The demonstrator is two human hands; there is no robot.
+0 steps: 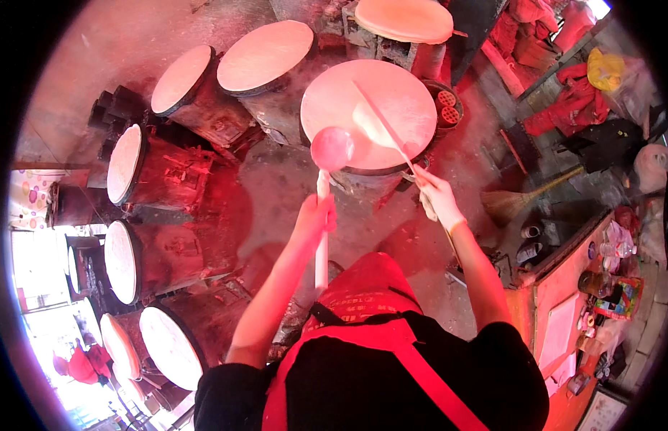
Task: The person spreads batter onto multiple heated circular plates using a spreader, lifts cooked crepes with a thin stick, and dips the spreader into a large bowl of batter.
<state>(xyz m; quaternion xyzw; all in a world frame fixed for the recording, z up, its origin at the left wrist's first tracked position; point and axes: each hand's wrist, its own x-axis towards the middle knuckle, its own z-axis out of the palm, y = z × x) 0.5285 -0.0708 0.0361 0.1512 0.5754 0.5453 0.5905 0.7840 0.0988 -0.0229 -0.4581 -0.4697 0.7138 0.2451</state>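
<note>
- Ladle [332, 149]: round bowl, long pale straight handle; the bowl is over the near-left edge of a round plate [330, 97]. Contact and contents cannot be determined.
- Left hand [316, 214]: closed around the ladle's handle.
- Stick [383, 118]: long, thin, straight; it slants across the plate's right half, over a paler patch [373, 128].
- Right hand [436, 197]: gripping the stick near the plate's near-right edge.
- Plate: broad, flat, tinted pink by the light, set on a drum-like stand [365, 188].
- Bucket [460, 109]: just right of the plate; holds two round, red, perforated pieces [449, 115].
- Desk [553, 298]: orange-sided, at right; carries a clear bottle [618, 249] and a jar [596, 284] with dark contents.
</note>
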